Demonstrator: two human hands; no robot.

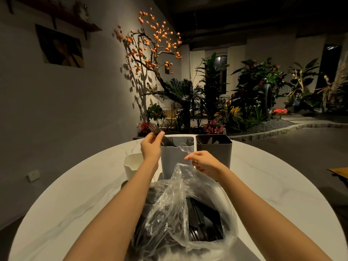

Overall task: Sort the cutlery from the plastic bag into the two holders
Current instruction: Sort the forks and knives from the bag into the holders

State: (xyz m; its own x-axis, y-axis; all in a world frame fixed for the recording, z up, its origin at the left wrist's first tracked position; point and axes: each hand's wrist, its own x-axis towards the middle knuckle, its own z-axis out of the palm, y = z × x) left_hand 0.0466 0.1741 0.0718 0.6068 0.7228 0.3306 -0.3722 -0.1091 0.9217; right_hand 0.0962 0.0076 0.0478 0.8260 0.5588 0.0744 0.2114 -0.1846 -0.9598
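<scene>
Cutlery (199, 221), dark and plastic, lies heaped inside a clear plastic bag (180, 210) at the near edge of the round white desk (273, 189); the bag's mouth gapes upward and its crumpled film rises toward the hands. Both bare forearms reach across the bag from the near side. Past the bag, the right hand (204, 162) pinches the thin handle of a clear spoon (184, 148) between thumb and fingertips, its bowl lifted to the front rim of the white holder (176, 159). The left hand (151, 147) is raised at that holder's left corner, its grip closed round a bundle of dark forks (157, 131) whose upper ends stick up and to the left while the lower ends dip into the holder. More dark fork tines show inside the white holder. Just beside it on the right, touching or nearly so, stands the dark holder (214, 149), with several utensil ends visible within. A low white container (132, 162) sits left of the white holder, behind the left wrist. Beyond the desk stands a branch with orange fruits (150, 42) and a bed of leafy plants (244, 95) against a pale wall.
</scene>
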